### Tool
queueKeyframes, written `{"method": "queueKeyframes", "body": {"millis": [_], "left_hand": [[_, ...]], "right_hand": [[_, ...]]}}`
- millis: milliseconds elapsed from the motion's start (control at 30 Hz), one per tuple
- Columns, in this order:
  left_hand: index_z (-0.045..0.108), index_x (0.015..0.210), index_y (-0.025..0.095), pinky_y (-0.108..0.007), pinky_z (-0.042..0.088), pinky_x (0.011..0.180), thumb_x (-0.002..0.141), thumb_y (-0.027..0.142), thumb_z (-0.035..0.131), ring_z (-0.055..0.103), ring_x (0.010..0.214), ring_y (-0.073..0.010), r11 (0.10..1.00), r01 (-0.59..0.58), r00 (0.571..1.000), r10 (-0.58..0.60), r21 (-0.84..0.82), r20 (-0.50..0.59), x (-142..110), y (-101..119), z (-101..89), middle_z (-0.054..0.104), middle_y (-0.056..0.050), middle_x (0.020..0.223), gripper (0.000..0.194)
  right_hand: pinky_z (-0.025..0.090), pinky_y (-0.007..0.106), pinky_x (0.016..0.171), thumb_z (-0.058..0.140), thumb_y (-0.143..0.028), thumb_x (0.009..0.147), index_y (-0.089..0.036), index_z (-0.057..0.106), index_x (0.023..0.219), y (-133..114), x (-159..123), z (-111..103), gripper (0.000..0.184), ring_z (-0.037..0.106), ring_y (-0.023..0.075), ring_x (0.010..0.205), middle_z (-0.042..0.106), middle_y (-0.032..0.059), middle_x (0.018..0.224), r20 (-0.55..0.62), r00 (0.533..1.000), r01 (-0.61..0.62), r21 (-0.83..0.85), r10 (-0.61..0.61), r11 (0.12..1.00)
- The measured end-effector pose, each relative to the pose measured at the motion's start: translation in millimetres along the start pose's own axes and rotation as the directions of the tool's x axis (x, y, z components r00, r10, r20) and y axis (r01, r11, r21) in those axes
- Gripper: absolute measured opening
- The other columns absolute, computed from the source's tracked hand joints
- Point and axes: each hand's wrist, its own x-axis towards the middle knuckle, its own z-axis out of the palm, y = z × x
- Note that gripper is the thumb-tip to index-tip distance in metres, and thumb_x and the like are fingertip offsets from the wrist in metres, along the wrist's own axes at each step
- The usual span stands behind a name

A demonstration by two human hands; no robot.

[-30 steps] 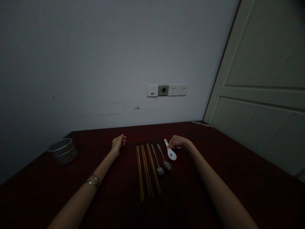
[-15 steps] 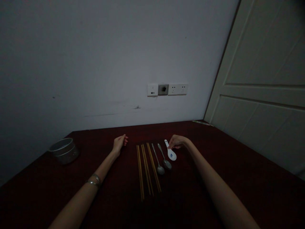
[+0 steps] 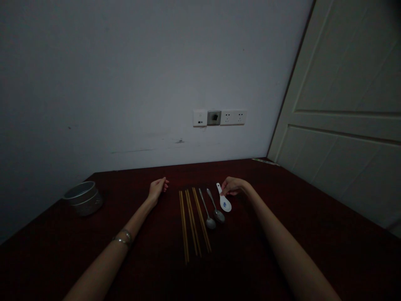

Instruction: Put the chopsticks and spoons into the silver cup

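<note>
My right hand [image 3: 232, 186] is closed on a white soup spoon [image 3: 225, 204] with a blue mark in its bowl, fingertips at its handle. The spoon lies at the right end of a row, bowl towards me. Left of it are two metal spoons, one [image 3: 219, 215] nearer the white spoon and the other [image 3: 210, 223] beside the chopsticks. Three pairs of wooden chopsticks, a right pair [image 3: 202, 219], a middle pair [image 3: 193, 221] and a left pair [image 3: 184, 228], lie side by side. My left hand [image 3: 158, 187] rests on the table, loosely curled, nothing visible in it.
A round metal container [image 3: 84, 199] stands at the left edge of the dark red table [image 3: 131, 276]. Behind rises a wall with a row of sockets [image 3: 232, 118]. A panelled door [image 3: 338, 121] is on the right. A thin strip [image 3: 265, 161] lies at the back right corner.
The white soup spoon has turned very slightly under my right hand, its handle pointing a little straighter away from me. My left hand and the other utensils have stayed in place.
</note>
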Motion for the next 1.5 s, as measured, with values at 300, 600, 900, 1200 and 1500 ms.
{"method": "queueKeyframes", "body": {"millis": [300, 600, 900, 1200, 1500], "left_hand": [[0.060, 0.064, 0.012, -0.021, 0.034, 0.043, 0.064, 0.047, 0.059, 0.046, 0.043, -0.0088, 0.998, -0.046, 0.999, 0.045, 0.048, 0.023, -2.8, 1.9, 1.3, 0.053, 0.000, 0.049, 0.036], [0.060, 0.063, 0.012, -0.022, 0.036, 0.045, 0.064, 0.049, 0.057, 0.047, 0.044, -0.0097, 0.992, -0.067, 0.998, 0.065, 0.106, 0.020, -1.2, 1.0, 1.3, 0.054, -0.001, 0.050, 0.037], [0.061, 0.061, 0.013, -0.022, 0.036, 0.044, 0.063, 0.049, 0.058, 0.047, 0.044, -0.0108, 0.986, -0.095, 0.995, 0.094, 0.135, 0.020, -1.8, 0.2, 1.5, 0.053, -0.001, 0.048, 0.036], [0.060, 0.060, 0.014, -0.022, 0.034, 0.045, 0.063, 0.048, 0.057, 0.046, 0.044, -0.0106, 0.983, -0.097, 0.995, 0.096, 0.159, 0.017, -3.3, 2.5, 2.8, 0.053, -0.001, 0.047, 0.035], [0.062, 0.068, 0.013, -0.021, 0.037, 0.047, 0.063, 0.041, 0.057, 0.051, 0.050, -0.0114, 0.988, -0.068, 0.998, 0.068, 0.141, 0.000, -19.6, 19.1, -7.4, 0.057, -0.002, 0.056, 0.029]], "right_hand": [[0.035, 0.014, 0.042, 0.075, -0.021, 0.058, -0.013, 0.066, 0.062, 8.0, 6.6, -4.1, 0.013, 0.044, 0.0029, 0.040, 0.058, -0.0038, 0.048, 0.054, 0.998, 0.018, 0.000, -0.018, 1.000], [0.041, 0.014, 0.045, 0.075, -0.030, 0.059, -0.013, 0.067, 0.075, 21.3, 2.1, -23.1, 0.025, 0.050, 0.0036, 0.046, 0.066, 0.0021, 0.065, 0.046, 0.996, 0.074, 0.113, -0.080, 0.991], [0.045, 0.022, 0.081, 0.050, -0.013, 0.076, -0.011, 0.062, 0.100, 57.4, 18.1, -21.4, 0.026, 0.060, 0.0157, 0.092, 0.065, 0.0089, 0.101, -0.640, 0.739, 0.159, -0.142, -0.213, 0.977], [0.033, 0.025, 0.098, 0.046, -0.014, 0.079, -0.010, 0.055, 0.117, 76.2, 9.5, 1.4, 0.040, 0.052, 0.0161, 0.111, 0.057, 0.0102, 0.120, -0.633, 0.701, 0.179, -0.292, -0.330, 0.939], [0.031, 0.027, 0.100, 0.041, -0.017, 0.082, -0.007, 0.056, 0.116, 76.1, 9.7, 15.5, 0.038, 0.048, 0.0209, 0.115, 0.055, 0.0143, 0.122, -0.616, 0.655, 0.075, -0.523, -0.437, 0.849]]}}
